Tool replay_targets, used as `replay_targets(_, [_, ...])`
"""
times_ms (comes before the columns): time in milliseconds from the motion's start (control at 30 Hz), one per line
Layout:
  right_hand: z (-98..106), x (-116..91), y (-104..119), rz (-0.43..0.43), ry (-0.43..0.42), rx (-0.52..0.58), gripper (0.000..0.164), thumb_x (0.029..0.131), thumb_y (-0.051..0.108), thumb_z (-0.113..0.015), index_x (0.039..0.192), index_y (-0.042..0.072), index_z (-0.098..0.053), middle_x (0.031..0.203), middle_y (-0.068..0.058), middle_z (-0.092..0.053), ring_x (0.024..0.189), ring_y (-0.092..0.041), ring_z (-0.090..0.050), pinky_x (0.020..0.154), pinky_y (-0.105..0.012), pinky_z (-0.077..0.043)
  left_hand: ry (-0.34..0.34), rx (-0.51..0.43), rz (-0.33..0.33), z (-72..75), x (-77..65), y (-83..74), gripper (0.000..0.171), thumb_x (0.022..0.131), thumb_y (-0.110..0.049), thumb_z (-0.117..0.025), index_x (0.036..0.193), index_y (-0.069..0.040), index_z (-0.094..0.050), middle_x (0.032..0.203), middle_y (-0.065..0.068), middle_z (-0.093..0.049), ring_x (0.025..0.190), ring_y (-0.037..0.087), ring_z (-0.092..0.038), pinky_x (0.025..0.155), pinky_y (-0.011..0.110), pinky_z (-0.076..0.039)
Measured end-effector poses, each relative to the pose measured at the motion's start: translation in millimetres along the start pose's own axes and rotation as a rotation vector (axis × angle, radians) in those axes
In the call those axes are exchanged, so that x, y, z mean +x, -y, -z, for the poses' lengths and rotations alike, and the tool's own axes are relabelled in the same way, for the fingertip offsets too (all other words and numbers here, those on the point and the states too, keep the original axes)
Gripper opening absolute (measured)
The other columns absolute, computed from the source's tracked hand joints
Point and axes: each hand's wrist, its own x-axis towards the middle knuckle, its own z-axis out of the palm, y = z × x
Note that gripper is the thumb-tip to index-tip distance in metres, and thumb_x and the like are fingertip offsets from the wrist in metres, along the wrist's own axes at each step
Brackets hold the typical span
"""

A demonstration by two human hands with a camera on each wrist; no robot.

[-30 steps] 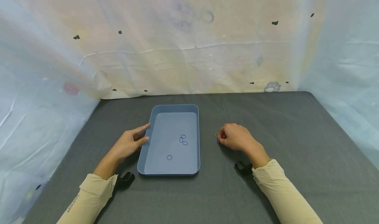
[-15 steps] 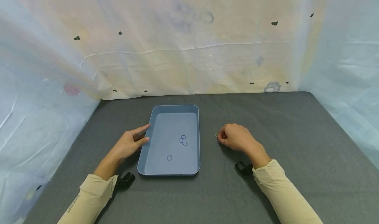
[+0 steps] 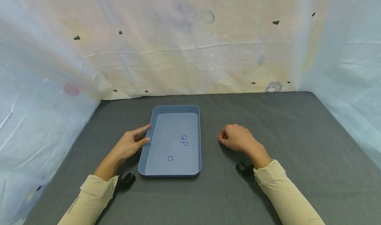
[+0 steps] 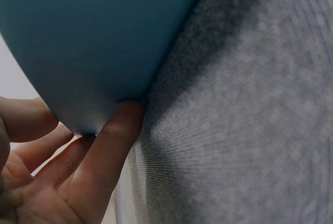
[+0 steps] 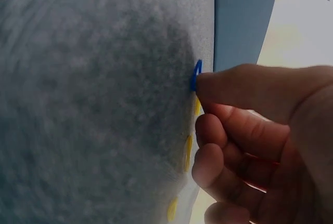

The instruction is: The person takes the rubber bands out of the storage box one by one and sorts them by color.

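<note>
The relation that matters lies between the blue ring (image 5: 193, 82) at the right fingertips and the tray (image 3: 162, 132), which stands to the person's left of it, with a strip of grey cloth (image 3: 209, 159) between. The right hand (image 3: 239, 139) is by far the nearer: its fingers are curled, thumb and forefinger brought together at the loop, apparently pinching one side of it, though whether the ring has left the cloth cannot be told. Being a ring, it has no long axis; the right wrist view shows it foreshortened to a narrow loop poking past the thumb tip. Yellow rings (image 5: 188, 154) lie close by on the cloth, one of them partly behind the fingers, so the gap separating the blue one from its neighbours looks small and a stray catch seems possible. The tray's long axis runs away from the person, which turns a long side wall toward the right hand. The left hand (image 3: 126, 147) is on the opposite side, thumb and forefinger spread apart and touching the left wall. Inside lie a cluster of three dark rings (image 3: 183, 139) toward the right wall and a single dark ring (image 3: 168, 158) nearer the person
</note>
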Motion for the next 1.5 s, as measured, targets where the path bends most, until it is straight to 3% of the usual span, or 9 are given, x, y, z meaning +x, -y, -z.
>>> replay_targets(300, [3.5,-0.1,-0.2,-0.012,0.013,0.051,0.019,0.093,0.021,-0.065,0.075,0.018,-0.072,0.063,0.008,-0.056,0.056,-0.010,-0.047,0.053,-0.027,-0.036,-0.001,0.000,0.001,0.4,0.5,-0.4,0.061,0.102,-0.021,-0.058,0.157,-0.023,-0.033,0.155,0.028,-0.038,0.137,0.045,-0.046,0.093,0.052,-0.056])
replay_targets(600, [10.4,-3.2,5.6,-0.006,-0.038,0.093,0.010,0.091,0.025,-0.070,0.088,0.018,-0.076,0.086,0.004,-0.069,0.066,-0.009,-0.055,0.061,-0.028,-0.046,-0.001,0.009,-0.001,-0.5,1.4,1.3,0.060,0.102,-0.021,-0.059,0.157,-0.023,-0.034,0.155,0.028,-0.038,0.137,0.045,-0.047,0.093,0.051,-0.057])
replay_targets(967, [15.0,-0.9,44.8,0.144,-0.161,0.143,0.006,0.090,0.022,-0.071,0.088,0.021,-0.076,0.084,0.008,-0.065,0.069,-0.005,-0.055,0.065,-0.026,-0.047,-0.013,0.009,-0.001,0.5,0.8,0.8,0.060,0.102,-0.022,-0.059,0.156,-0.021,-0.035,0.152,0.030,-0.041,0.135,0.045,-0.048,0.090,0.050,-0.058])
replay_targets(1233, [2.0,19.9,71.7,0.200,-0.117,0.153,0.004,0.090,0.024,-0.074,0.088,0.021,-0.077,0.085,0.009,-0.065,0.069,-0.006,-0.054,0.063,-0.024,-0.046,-0.006,-0.006,-0.004,0.8,0.5,4.5,0.061,0.101,-0.022,-0.060,0.157,-0.022,-0.034,0.153,0.029,-0.040,0.136,0.044,-0.048,0.090,0.048,-0.058])
replay_targets(1500, [-12.8,39.7,70.9,0.234,-0.089,0.129,0.005,0.088,0.018,-0.075,0.087,0.020,-0.079,0.085,0.008,-0.068,0.086,-0.012,-0.056,0.074,-0.026,-0.048,0.007,-0.017,-0.021,2.1,1.9,4.8,0.062,0.101,-0.024,-0.060,0.157,-0.022,-0.034,0.154,0.029,-0.038,0.138,0.045,-0.045,0.092,0.050,-0.057])
